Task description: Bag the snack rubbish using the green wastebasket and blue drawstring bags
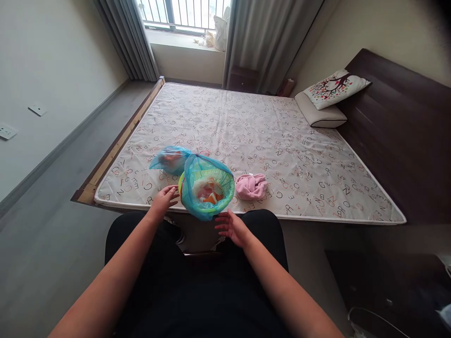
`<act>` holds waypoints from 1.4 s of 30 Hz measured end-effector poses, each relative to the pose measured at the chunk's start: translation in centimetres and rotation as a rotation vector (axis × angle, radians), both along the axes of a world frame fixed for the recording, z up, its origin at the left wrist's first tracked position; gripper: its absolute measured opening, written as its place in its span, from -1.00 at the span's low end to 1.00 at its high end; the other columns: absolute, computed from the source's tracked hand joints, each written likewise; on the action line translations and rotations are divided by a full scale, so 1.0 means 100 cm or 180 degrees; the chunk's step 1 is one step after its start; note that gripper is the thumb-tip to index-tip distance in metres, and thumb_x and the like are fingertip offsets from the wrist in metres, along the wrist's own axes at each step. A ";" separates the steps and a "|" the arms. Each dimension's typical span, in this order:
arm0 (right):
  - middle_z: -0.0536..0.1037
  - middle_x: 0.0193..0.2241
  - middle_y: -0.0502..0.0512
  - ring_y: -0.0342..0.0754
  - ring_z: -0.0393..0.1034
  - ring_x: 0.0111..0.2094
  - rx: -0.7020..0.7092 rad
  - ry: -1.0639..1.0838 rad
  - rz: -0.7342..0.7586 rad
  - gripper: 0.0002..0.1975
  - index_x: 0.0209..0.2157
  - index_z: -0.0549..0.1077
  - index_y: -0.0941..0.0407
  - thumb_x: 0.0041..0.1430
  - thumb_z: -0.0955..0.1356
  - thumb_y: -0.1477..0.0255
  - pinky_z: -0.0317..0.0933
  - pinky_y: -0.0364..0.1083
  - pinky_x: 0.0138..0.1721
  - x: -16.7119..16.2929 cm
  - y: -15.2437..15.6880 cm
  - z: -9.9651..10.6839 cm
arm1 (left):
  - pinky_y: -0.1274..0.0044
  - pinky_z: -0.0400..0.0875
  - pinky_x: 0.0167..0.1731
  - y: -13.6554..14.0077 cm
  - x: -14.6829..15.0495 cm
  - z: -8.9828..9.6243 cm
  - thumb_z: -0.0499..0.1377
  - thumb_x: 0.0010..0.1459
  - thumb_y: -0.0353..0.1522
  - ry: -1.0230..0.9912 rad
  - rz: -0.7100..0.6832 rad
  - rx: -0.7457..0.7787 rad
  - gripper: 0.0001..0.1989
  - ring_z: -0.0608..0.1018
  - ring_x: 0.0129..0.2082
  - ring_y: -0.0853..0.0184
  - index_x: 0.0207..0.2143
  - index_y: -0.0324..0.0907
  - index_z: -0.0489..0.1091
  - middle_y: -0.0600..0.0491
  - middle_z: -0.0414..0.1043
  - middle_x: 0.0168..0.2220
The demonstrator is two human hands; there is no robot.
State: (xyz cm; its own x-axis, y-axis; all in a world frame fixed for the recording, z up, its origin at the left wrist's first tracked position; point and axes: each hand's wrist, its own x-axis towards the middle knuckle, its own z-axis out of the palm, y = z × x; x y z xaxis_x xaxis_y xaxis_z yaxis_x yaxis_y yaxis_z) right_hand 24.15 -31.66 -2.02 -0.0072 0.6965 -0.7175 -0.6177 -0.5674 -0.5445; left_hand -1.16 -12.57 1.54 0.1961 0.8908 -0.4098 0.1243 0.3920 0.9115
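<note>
A small yellow-green basket [180, 184], lined with a blue plastic bag [197, 164], stands tilted toward me at the front edge of the mattress [253, 126]. Crumpled orange and whitish scraps [210, 193] lie inside it. My left hand [164, 202] is at the basket's left side, fingers apart, nearly touching the rim. Below the basket's right side, my right hand [231, 227] is open with the fingers spread and the palm turned inward. Behind and to the left lies a filled blue plastic bag [172, 160] with something reddish inside. A pink cloth [251, 186] is bunched to the right.
A tree-print pillow [336, 89] rests on a beige pillow [319, 110] by the dark headboard [398, 108]. A wooden bed rail [120, 145] runs along the left. Grey curtains [271, 37] flank a window. My knees are close to the mattress edge.
</note>
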 end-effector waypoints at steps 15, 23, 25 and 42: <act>0.50 -0.43 -0.11 -0.18 0.42 -0.45 0.0551 -0.1003 -0.0694 -0.79 -0.25 0.38 0.06 0.16 0.47 0.37 0.42 -0.17 -0.34 0.071 0.106 -0.003 | 0.60 0.35 -0.65 -0.007 0.000 0.003 0.40 0.09 -0.20 0.1131 0.0116 0.0158 -0.66 0.45 -0.61 0.40 -0.24 -0.16 0.35 0.11 0.42 -0.46; 0.44 -0.52 -0.13 -0.17 0.40 -0.54 0.0618 -0.1742 -0.0827 -0.78 -0.18 0.39 0.06 0.17 0.47 0.44 0.38 -0.19 -0.51 0.092 0.104 0.043 | 0.58 0.33 -0.59 0.014 -0.016 0.047 0.40 0.04 -0.12 0.0841 0.0076 -0.0076 -0.47 0.34 -0.65 0.48 -0.03 -0.20 0.41 0.13 0.39 -0.43; 0.44 -0.52 -0.15 -0.17 0.41 -0.53 0.0761 -0.1765 -0.0993 -0.73 -0.11 0.37 0.04 0.18 0.45 0.42 0.40 -0.19 -0.48 0.090 0.107 0.060 | 0.56 0.34 -0.57 0.021 -0.018 0.059 0.38 0.05 -0.12 0.1188 0.0173 0.0175 -0.35 0.38 -0.63 0.42 0.12 -0.20 0.36 0.15 0.36 -0.47; 0.48 -0.28 -0.07 -0.21 0.38 -0.45 0.1656 -0.1658 -0.0952 -0.62 -0.06 0.40 0.04 0.06 0.46 0.39 0.40 -0.12 -0.32 0.068 0.099 0.152 | 0.39 0.64 -0.20 0.027 0.002 0.127 0.50 -0.01 -0.24 -0.1478 -0.0124 0.0765 -0.36 0.63 -0.31 0.36 0.14 -0.04 0.43 -0.01 0.61 0.00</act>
